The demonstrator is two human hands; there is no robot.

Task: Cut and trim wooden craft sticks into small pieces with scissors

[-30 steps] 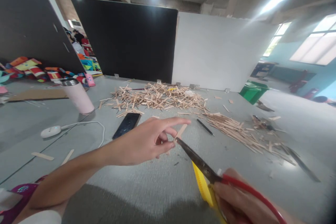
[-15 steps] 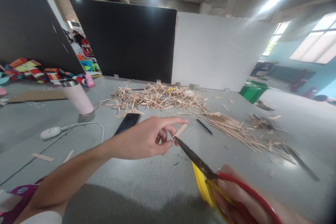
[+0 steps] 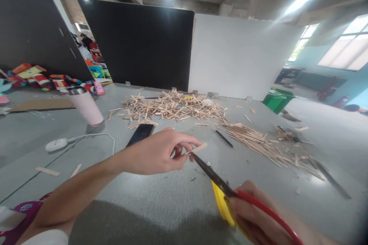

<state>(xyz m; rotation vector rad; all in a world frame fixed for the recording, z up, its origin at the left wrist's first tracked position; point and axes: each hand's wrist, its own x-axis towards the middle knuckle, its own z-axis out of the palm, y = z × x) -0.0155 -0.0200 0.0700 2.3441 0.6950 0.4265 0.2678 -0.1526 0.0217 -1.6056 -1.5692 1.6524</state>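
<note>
left hand (image 3: 156, 152) pinching short wooden stick (image 3: 197, 148) at fingertips above grey table (image 3: 161, 199), right hand (image 3: 258, 218) closed round red-yellow scissors (image 3: 227, 191), blade tips touching stick's near end, stick pile (image 3: 172, 107) and phone (image 3: 140, 134) behind

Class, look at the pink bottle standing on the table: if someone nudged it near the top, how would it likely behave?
The pink bottle is tall and narrow on a small base, so a push near its metal lid would probably tip it rather than slide it. Being round, it would likely roll across the smooth grey table once down. Its weight depends on what is inside, which cannot be seen.
</note>
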